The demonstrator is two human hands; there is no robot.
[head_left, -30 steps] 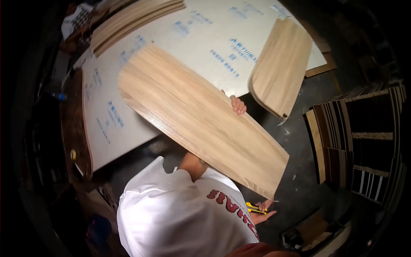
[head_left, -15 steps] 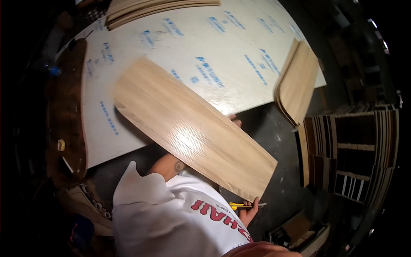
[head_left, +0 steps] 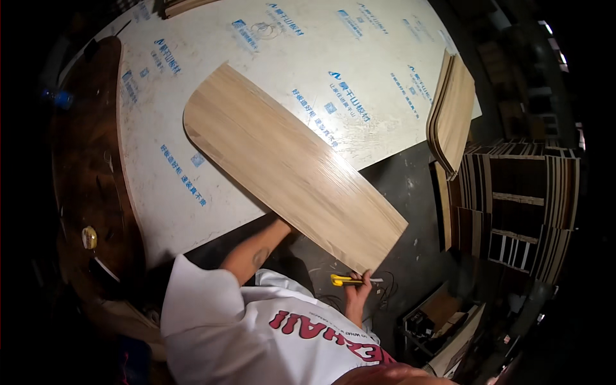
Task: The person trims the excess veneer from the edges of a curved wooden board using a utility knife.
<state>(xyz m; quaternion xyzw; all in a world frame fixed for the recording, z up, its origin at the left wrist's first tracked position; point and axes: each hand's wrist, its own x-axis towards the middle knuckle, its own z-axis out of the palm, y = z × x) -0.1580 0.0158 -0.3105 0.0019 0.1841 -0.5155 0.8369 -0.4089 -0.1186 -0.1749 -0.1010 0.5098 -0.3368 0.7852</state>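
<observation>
A long light wood-grain board [head_left: 289, 167], rounded at its far left end, lies slantwise across the white table's near edge, with its squared end sticking out to the right. My left forearm [head_left: 256, 251] reaches in beneath the board; the hand itself is hidden under it. At the board's near right corner is my right hand [head_left: 357, 287], fingers closed around a yellow utility knife [head_left: 343, 280]. The knife's pale blade points right, and the fingertips touch or nearly touch the corner.
Several similar boards [head_left: 451, 115] lean over the white table's [head_left: 256, 45] right edge. More boards [head_left: 186, 6] lie at its far side. A dark brown curved surface [head_left: 90, 167] with a small yellow-topped item [head_left: 89, 237] borders it left. Racks of panels [head_left: 513, 199] stand right.
The board has swung slightly, its near right end shifting up and left. My right hand moved up with the knife. Fingers seen earlier at the board's far edge are now hidden.
</observation>
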